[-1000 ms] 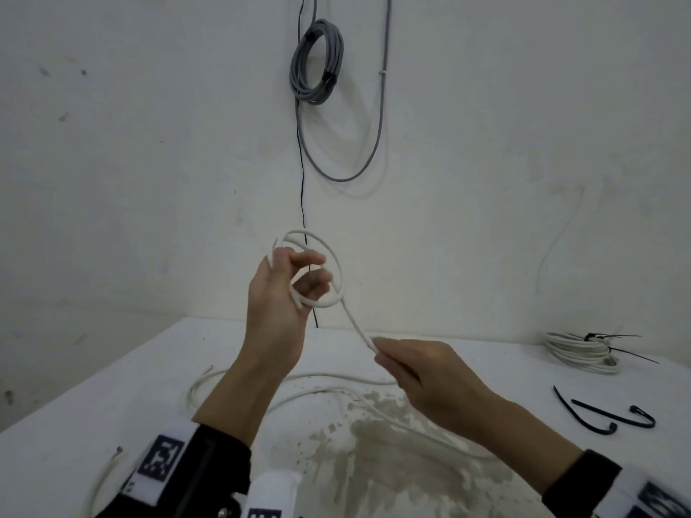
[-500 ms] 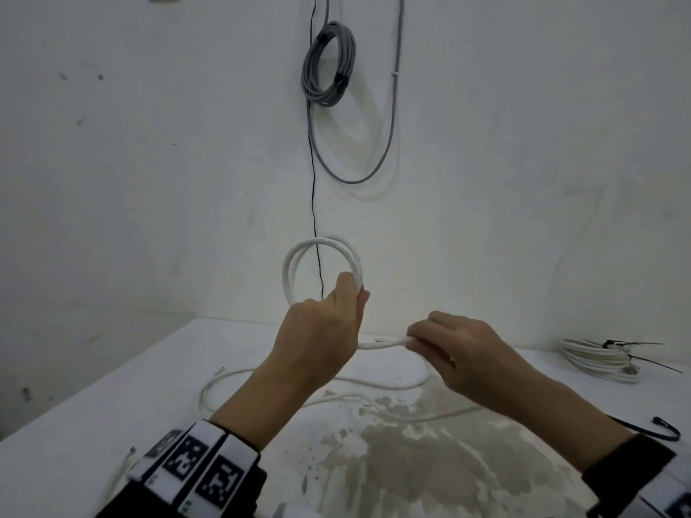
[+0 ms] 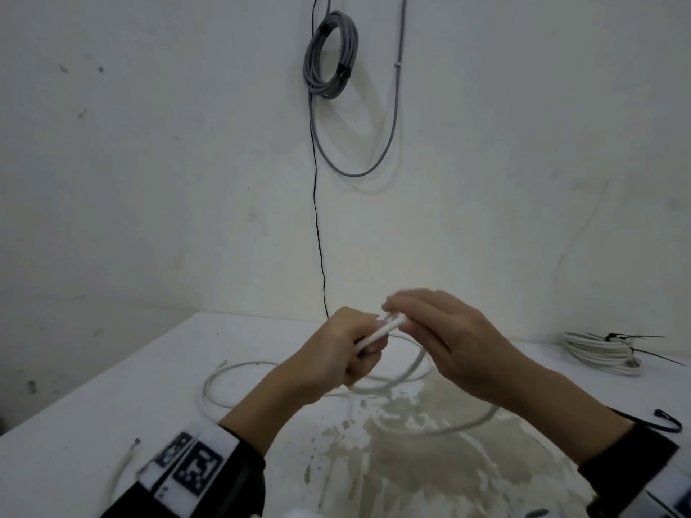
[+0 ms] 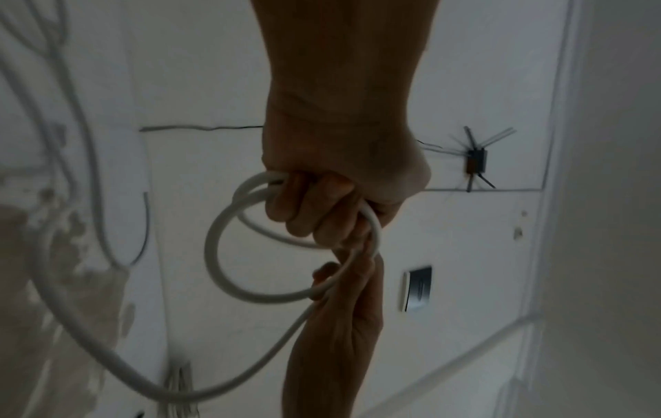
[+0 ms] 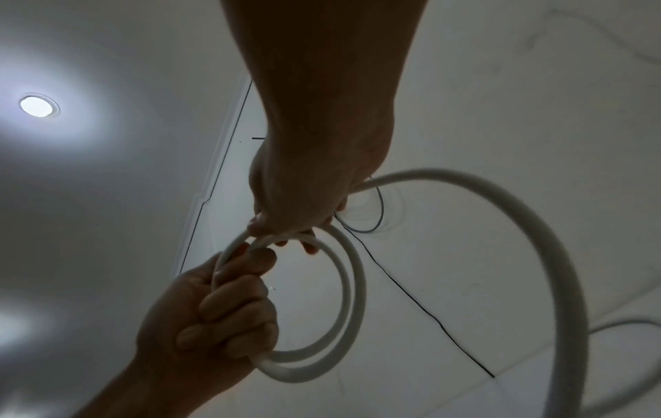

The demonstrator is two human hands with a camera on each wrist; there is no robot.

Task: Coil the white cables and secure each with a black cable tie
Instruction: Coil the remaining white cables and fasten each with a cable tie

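My left hand [image 3: 338,355] is gripping the small coil of thick white round cable [image 5: 343,297], fingers curled tight around its stacked loops. My right hand [image 3: 454,343] is meeting it from the right, fingertips pinching the same cable where the next turn is laying onto the bundle. The coil is hanging below my left fist, its ring standing roughly upright. The free length is leaving my right hand, sweeping down and back toward me onto the white table [image 3: 93,424], then curving across the stained patch and out toward the left edge. So the slack is lying below and to the right of my fingers, and my right hand is the nearer one to draw it up for another turn.

Near the right edge a curved black cable tie [image 3: 669,424] is waiting. Farther back at that edge, a finished coil of white cable [image 3: 598,351] is sitting bound with a black tie.

I am seeing no readable brand or writing, only black-and-white square marker tags [image 3: 194,461] on my left wrist band.
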